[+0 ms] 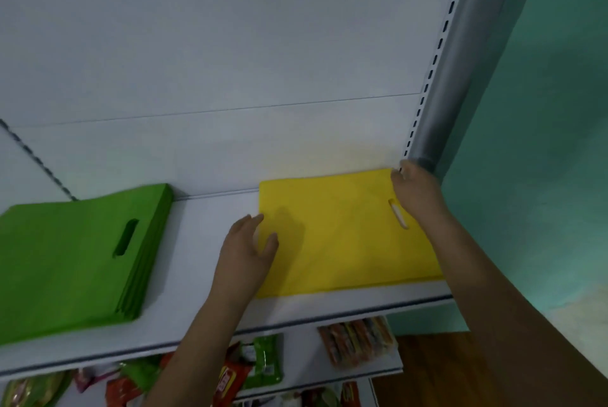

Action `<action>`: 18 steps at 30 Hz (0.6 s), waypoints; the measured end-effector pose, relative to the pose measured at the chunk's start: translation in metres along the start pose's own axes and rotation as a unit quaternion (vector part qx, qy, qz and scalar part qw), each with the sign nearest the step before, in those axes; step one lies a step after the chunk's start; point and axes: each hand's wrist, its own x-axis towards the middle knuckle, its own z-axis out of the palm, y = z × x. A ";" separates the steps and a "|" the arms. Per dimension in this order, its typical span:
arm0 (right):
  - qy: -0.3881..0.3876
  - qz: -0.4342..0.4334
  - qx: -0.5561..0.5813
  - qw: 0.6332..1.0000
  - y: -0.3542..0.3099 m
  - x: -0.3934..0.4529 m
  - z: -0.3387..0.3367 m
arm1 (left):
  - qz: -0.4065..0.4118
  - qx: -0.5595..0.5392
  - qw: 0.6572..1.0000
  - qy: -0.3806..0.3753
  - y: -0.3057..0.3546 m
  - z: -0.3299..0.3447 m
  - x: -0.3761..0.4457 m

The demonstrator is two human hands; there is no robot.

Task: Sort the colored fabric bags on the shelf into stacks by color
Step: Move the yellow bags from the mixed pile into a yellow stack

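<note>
Both hands sat at the yellow bags on the right of the white shelf: left hand with loosely spread fingers touching their left edge, right hand against the right edge, its fingers' state unclear. Green bags lay stacked well apart, left.

One bag stack lies left of another on the shelf.

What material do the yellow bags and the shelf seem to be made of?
Yellow bags: probably thin non-woven fabric, matte and soft-looking, with a punched slot handle. Shelf: likely painted metal, smooth and white with a slight sheen, beside a slotted upright.
</note>
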 end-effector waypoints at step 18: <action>-0.160 -0.385 0.165 0.894 -0.288 -0.182 0.164 | -0.041 0.055 0.964 0.258 -0.074 -0.189 -0.121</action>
